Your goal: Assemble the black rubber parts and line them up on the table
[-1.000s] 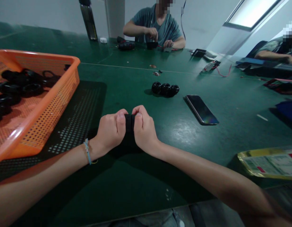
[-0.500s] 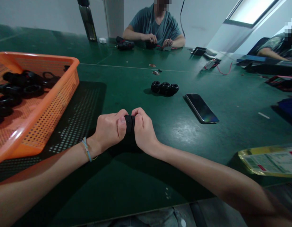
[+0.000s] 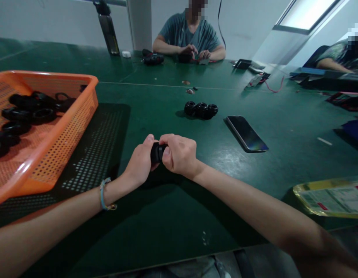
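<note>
Between my two hands is a black cylindrical part (image 3: 157,153) with a ridge round it, mostly covered by my fingers. My left hand (image 3: 140,160), with a light blue bracelet at the wrist, is closed round its left end. Wrapped over the right end is my right hand (image 3: 180,153), thumb bent against the part. Both hands are just above the green table (image 3: 167,231). Beyond them sits a cluster of black ring-ended parts (image 3: 201,110). To the left, an orange basket (image 3: 77,127) holds several similar black parts (image 3: 31,108).
A phone (image 3: 246,133) lies right of the black cluster. Near the right edge is a gold-edged packet (image 3: 326,197). Farther back are a water bottle (image 3: 107,31), a dark power tool (image 3: 152,58) and a wired device (image 3: 257,80). A person (image 3: 190,34) sits opposite; another (image 3: 335,58) is at right.
Both hands have turned in opposite directions about the black part: the left wrist has rolled back, and the right hand has rolled over with its knuckles up. The view has shifted slightly.
</note>
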`<state>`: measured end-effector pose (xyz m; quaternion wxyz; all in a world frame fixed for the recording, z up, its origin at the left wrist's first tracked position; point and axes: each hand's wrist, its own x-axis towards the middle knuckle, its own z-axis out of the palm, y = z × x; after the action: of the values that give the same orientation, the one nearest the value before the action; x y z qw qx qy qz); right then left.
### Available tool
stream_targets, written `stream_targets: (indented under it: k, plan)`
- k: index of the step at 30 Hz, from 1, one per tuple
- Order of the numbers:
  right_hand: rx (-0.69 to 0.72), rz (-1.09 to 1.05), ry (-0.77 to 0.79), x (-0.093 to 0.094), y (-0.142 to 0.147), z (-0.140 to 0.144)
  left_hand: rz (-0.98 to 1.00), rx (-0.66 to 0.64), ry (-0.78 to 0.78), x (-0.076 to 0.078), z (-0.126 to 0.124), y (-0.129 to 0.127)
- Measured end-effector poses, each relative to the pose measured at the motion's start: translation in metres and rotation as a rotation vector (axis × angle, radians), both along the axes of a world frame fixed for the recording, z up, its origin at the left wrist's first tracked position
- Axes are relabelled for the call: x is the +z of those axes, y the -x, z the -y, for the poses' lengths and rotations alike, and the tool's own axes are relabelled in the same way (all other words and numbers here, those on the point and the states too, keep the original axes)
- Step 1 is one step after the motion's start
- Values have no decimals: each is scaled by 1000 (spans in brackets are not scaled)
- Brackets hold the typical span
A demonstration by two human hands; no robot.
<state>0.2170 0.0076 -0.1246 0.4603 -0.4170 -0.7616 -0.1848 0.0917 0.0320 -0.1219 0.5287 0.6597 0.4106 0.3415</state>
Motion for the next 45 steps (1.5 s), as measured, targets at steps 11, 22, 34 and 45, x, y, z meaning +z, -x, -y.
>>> stream_targets:
  k: [11, 22, 34, 45]
  plan:
    - [-56, -161, 197, 3, 16, 5, -114, 122, -364, 2, 4, 9]
    - [-69, -619, 562, 7, 27, 9, -441, 81, -829, 11, -2, 16]
    - [-47, -686, 599, -2, 26, 6, -522, 52, -850, 8, -8, 16]
    - [136, -334, 806, 1, -6, -7, -250, 141, -433, 4, -24, 13]
